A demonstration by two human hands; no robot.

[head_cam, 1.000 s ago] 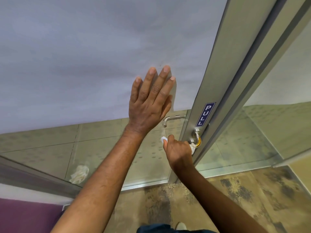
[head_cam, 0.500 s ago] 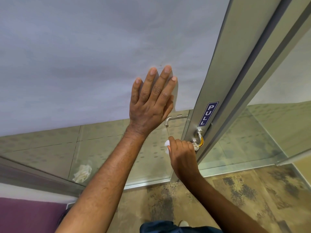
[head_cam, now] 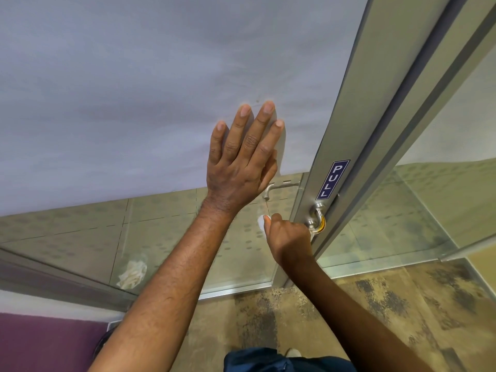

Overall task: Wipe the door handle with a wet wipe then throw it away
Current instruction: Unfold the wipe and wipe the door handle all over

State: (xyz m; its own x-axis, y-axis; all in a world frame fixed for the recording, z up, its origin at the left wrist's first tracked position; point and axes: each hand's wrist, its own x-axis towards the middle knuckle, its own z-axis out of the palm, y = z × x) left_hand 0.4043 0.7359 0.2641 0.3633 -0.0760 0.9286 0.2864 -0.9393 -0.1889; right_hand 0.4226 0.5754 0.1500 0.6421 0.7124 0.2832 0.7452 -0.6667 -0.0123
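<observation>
My left hand (head_cam: 243,163) lies flat with fingers spread against the frosted glass door (head_cam: 134,89). My right hand (head_cam: 288,237) is closed around the metal door handle (head_cam: 316,220) with a white wet wipe (head_cam: 261,220) in its grip; a bit of the wipe sticks out at the left of the fist. Most of the lever is hidden under the fist; only its curved neck at the frame shows. A blue PULL sign (head_cam: 332,179) sits on the metal door frame (head_cam: 357,116) just above the handle.
A second handle (head_cam: 273,187) shows through the glass on the door's far side. A crumpled white paper (head_cam: 132,272) appears in the lower glass at left. Patterned carpet (head_cam: 375,304) covers the floor; a purple surface (head_cam: 40,342) is at bottom left. A glass panel (head_cam: 442,197) stands at right.
My right hand with the wipe has shifted a little to the right along the handle, closer to the frame. My left hand stays pressed on the glass.
</observation>
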